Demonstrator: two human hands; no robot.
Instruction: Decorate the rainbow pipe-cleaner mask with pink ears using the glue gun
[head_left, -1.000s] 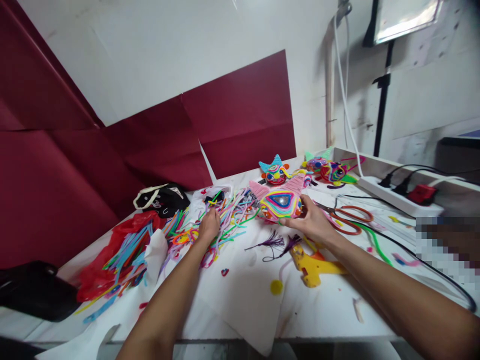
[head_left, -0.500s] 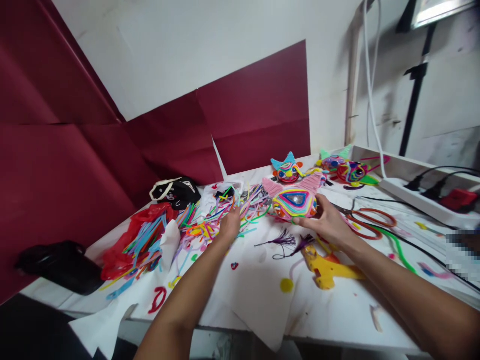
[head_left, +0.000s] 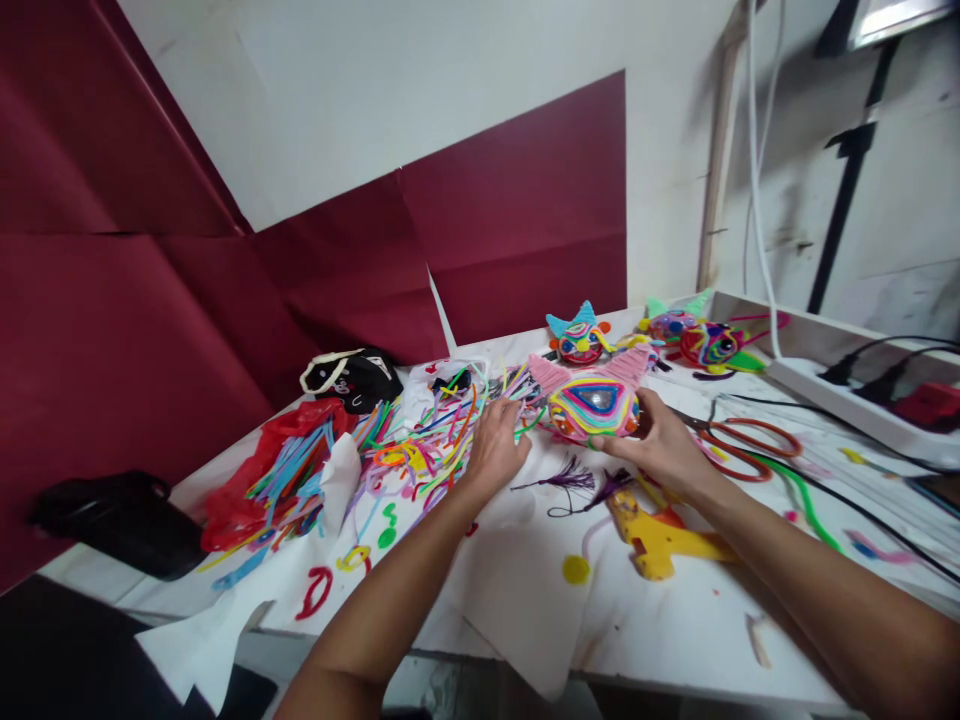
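Observation:
My right hand (head_left: 664,447) grips the right side of a colourful cat-head craft (head_left: 596,402). It has pink ears and rings of blue, yellow and pink strands around a shiny middle. My left hand (head_left: 496,445) is stretched out to the left of the craft with its thumb apart, over the edge of a heap of coloured pipe cleaners (head_left: 427,440). Nothing shows in its fingers. Purple tassels (head_left: 574,478) lie on the table just below the craft. Under my right forearm rests a yellow glue gun (head_left: 660,540).
Orange-handled scissors (head_left: 757,437) lie right of my right hand. Similar crafts, one with blue ears (head_left: 581,335), stand behind. A white power strip (head_left: 825,400) with cables is at the right. A red plastic bag (head_left: 240,490), a black pouch (head_left: 360,380) and a black case (head_left: 120,520) sit left.
My left hand has moved right, from the pipe cleaners towards the craft, and its fingers have spread. My right hand keeps hold of the cat-head craft in about the same place.

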